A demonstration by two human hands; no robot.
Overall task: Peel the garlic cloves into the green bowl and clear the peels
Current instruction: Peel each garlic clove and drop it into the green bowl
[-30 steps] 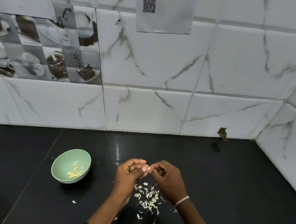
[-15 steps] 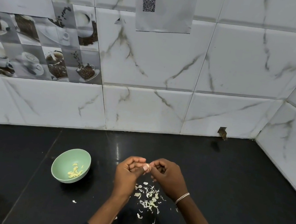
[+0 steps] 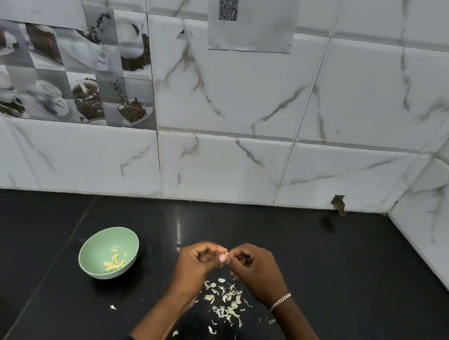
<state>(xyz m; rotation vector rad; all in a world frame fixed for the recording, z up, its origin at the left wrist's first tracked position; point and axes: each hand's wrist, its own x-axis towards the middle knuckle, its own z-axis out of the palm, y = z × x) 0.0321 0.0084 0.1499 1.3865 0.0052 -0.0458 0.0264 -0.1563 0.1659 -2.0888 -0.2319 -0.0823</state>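
Note:
My left hand (image 3: 198,262) and my right hand (image 3: 255,270) meet above the black counter, fingers curled. Between their fingertips they pinch a small pale garlic clove (image 3: 223,256), mostly hidden by the fingers. Directly below the hands lies a scatter of thin white garlic peels (image 3: 226,304). The green bowl (image 3: 99,238) stands to the left of my left hand, apart from it, with several peeled yellowish cloves (image 3: 115,261) inside.
The black counter (image 3: 359,292) runs back to a white marble-tile wall (image 3: 246,173) and a side wall at right. Stray peel bits (image 3: 113,307) lie near the bowl and toward the front edge. A dark shadowed area sits at the lower left.
Both hands stay together over the peel pile, fingers shifting slightly on the clove. The bowl and the peels have not moved.

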